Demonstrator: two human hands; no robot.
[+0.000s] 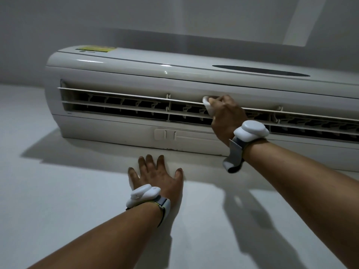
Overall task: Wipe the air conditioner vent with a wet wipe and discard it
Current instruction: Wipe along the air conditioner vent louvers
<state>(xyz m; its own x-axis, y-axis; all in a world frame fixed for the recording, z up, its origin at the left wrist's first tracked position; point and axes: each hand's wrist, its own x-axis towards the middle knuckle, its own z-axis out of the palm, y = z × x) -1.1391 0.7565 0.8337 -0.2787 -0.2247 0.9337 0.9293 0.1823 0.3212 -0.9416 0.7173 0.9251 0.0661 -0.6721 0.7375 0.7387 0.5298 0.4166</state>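
Looking up at a white air conditioner [136, 74] mounted on a pale wall [58, 191]. Reaching up with the right hand [225, 111], fingers curled round a white wet wipe [208, 106], bunching it into a small wad. Pressing the wipe against the upper louvre [116, 95] of the vent [126, 111], about midway along the slot, just under the front casing's lower edge. Covering part of the opening there with the back of the hand.

Bracing with the left hand [157, 175] flat on the wall just below the unit, fingers straight and spread, holding nothing, fingertips lying just beneath the casing's bottom edge. Wearing a white pod on a grey strap at each wrist: right wrist pod [250, 130], left wrist pod [142, 194].

Showing two long horizontal louvres standing open across the vent, with dark gaps and small vertical fins behind them. Carrying a yellow label [97, 49] on the top left of the casing and a dark oval panel [260, 70] toward the right. Casting hard shadows of both forearms and of the unit onto the wall beneath.
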